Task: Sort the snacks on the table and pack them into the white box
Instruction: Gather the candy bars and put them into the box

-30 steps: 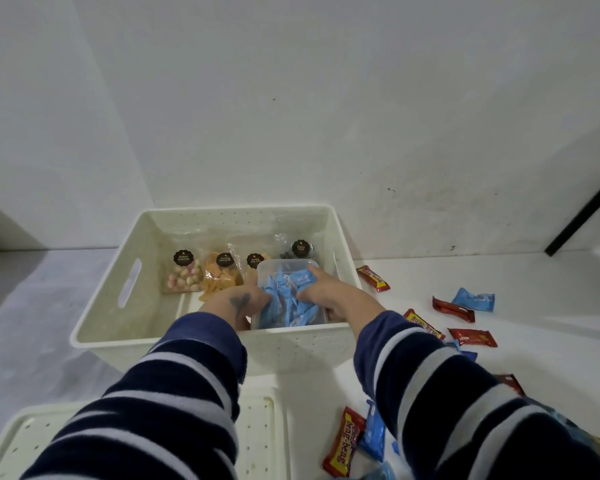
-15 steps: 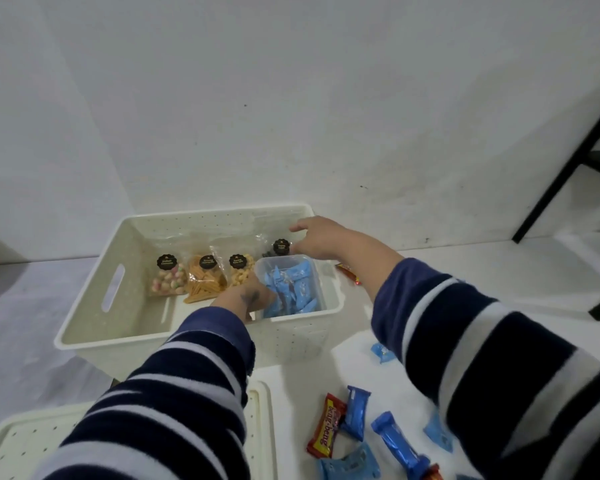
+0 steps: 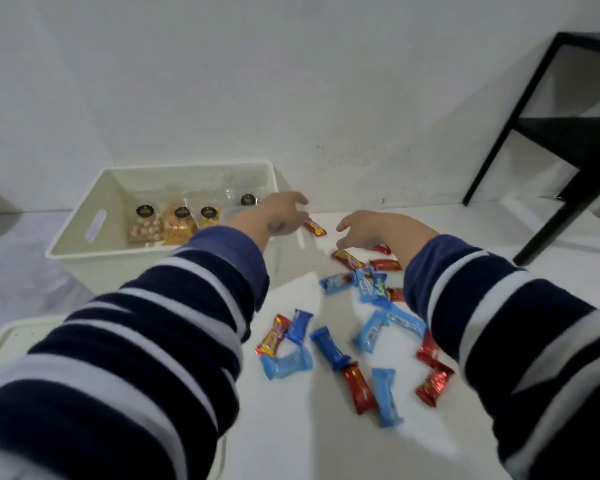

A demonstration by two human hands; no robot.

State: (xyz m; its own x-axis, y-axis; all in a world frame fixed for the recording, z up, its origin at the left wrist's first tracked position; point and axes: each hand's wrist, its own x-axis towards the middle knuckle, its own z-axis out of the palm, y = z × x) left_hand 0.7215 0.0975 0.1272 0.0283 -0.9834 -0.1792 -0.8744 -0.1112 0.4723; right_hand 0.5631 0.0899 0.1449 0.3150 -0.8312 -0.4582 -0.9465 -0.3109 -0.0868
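The table (image 3: 291, 445) was a plain white surface filling the lower half of the frame, smooth and matte. The white box (image 3: 84, 252) sat at middle left, a rectangular plastic bin with tiny perforations in its walls and a slot handle cut in the left side, its long axis running left to right across the frame. Along its back wall stood a row of clear crinkly bags (image 3: 179, 225) with round black stickers, one of pink and white bits and the others orange stuff. A flat white lid (image 3: 0, 344) with rounded corners poked out at lower left under the striped sleeve (image 3: 160, 358), which looked like soft knit in navy and white.

The loose snacks (image 3: 361, 327) were scattered right of center on the table, shiny foil wrappers, small oblong bars in blue and red, pointing every which way. One red bar (image 3: 315, 226) lay just right of the box, long axis slanting from upper left to lower right.

Left hand (image 3: 281, 213) hung over the box's right end, fingers loosely curled and apart, nothing in it as far as I could see. Right hand (image 3: 368, 228) was spread above the upper end of the pile, fingers apart and empty, near another red bar (image 3: 347, 259) but not touching it

Black metal shelf frame (image 3: 548, 140) at the upper right
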